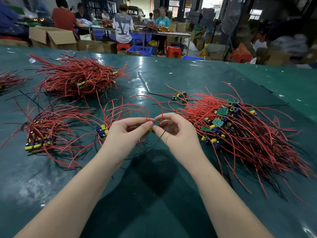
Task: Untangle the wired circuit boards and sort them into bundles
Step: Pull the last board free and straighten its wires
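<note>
Red wires cover much of the green desk (pixel 171 194) in the head view. Both hands meet at its middle: the left hand (pixel 127 133) and the right hand (pixel 173 131) each have fingers curled in a pinch on one wired circuit board (pixel 151 129), mostly hidden between the fingertips, with only a yellow part showing. Its red leads (pixel 137 107) arch up and away from the person, then bend left; a thin black lead (pixel 158 140) runs down toward the person. Just left of the left hand lies a small cluster of boards (pixel 102 130). To the right spreads the tangled pile (pixel 240 127), its wires fanning toward the near right, its boards at the pile's middle. At the left lies a sorted bundle (pixel 41 133), its boards at the near end and its wires reaching away and right. Farther back left sits another bundle (pixel 77 78).
</note>
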`<state>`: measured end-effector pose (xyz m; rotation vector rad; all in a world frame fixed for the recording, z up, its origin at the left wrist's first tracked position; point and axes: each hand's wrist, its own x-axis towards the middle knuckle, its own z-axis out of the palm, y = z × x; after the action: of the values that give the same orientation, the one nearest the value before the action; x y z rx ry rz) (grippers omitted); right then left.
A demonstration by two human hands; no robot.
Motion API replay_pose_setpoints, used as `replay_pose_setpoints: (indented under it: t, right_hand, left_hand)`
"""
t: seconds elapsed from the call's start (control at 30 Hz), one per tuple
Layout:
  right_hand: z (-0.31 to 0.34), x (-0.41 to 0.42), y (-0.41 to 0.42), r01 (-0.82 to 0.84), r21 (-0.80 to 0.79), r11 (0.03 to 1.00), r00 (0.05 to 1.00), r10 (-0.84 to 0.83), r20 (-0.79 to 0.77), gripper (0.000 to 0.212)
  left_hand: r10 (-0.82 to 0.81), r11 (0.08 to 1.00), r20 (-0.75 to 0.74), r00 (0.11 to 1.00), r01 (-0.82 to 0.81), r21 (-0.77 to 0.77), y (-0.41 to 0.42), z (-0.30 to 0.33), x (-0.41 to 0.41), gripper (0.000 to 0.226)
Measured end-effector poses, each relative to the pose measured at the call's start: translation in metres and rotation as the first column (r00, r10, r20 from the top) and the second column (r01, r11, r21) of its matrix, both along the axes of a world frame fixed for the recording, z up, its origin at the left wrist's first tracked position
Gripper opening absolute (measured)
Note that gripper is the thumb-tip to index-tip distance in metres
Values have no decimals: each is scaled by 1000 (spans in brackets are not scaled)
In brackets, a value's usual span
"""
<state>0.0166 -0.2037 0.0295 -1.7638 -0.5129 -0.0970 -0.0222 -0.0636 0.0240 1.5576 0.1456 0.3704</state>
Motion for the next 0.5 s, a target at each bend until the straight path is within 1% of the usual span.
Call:
replay_pose_setpoints:
  t: [0.07, 0.23, 0.3, 0.37, 0.43, 0.5]
  right_hand:
    - [0, 2, -2, -11, 17, 1000, 1000, 12, -19, 19]
    - [-4, 5, -2, -11, 28, 1000, 989, 15, -145, 23]
    - [-3, 5, 0, -39, 51, 998, 983, 47, -179, 19]
    - [-2, 5, 0, -68, 105, 992, 976, 88, -200, 12]
    - [-2, 5, 0, -84, 172, 982, 965, 123, -230, 11]
    - [-3, 5, -1, -100, 257, 961, 943, 174, -285, 10]
  left_hand:
    - [20, 996, 44, 999, -23, 82, 1, 0, 0, 12]
    - [44, 984, 127, 991, -65, 166, 2, 2, 2, 15]
    - [34, 981, 140, 990, -60, 186, 2, 1, 3, 17]
    - [25, 975, 163, 986, -61, 215, 2, 1, 3, 15]
    - [42, 966, 186, 982, -88, 243, 2, 1, 3, 13]
    - [57, 975, 188, 980, -95, 200, 2, 1, 4, 13]
